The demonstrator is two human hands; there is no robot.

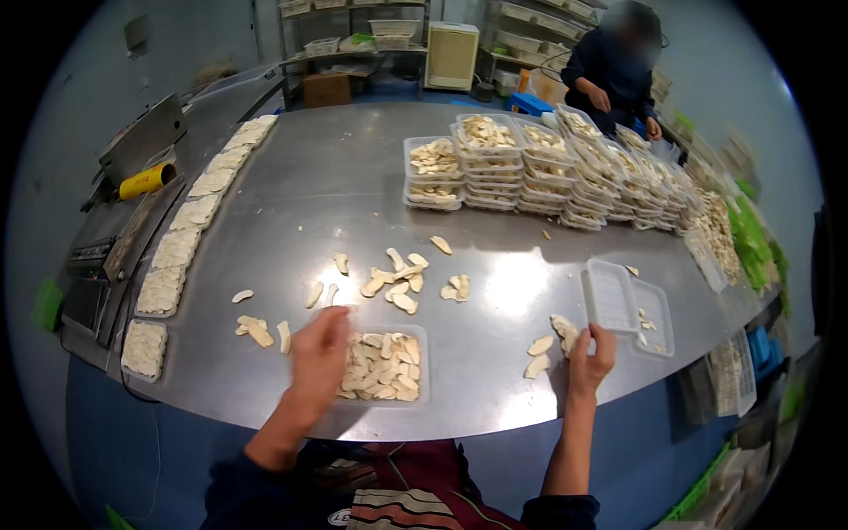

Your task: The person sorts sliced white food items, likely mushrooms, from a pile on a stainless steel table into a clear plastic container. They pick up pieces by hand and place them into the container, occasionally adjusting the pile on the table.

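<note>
A clear plastic tray [424,368] filled with pale sliced pieces, which look like dried mushroom slices [384,371], sits before me near the table's front edge. My left hand [321,348], blurred, is over the tray's left side with its fingers curled; whether it holds a slice cannot be told. To the right, my right hand [593,358] has its thumb and fingertips together beside a small cluster of slices [563,331], close to the corner of an empty plastic tray [611,295]. Whether it grips a slice is unclear. Loose slices [397,281] lie scattered beyond the filled tray.
Filled trays [179,248] form a row along the left of the steel table [318,165]. Stacks of filled trays [490,165] stand at the back right. Another tray [652,318] holds a few fragments. A person [613,79] is behind the stacks. A yellow cylinder [147,181] lies left.
</note>
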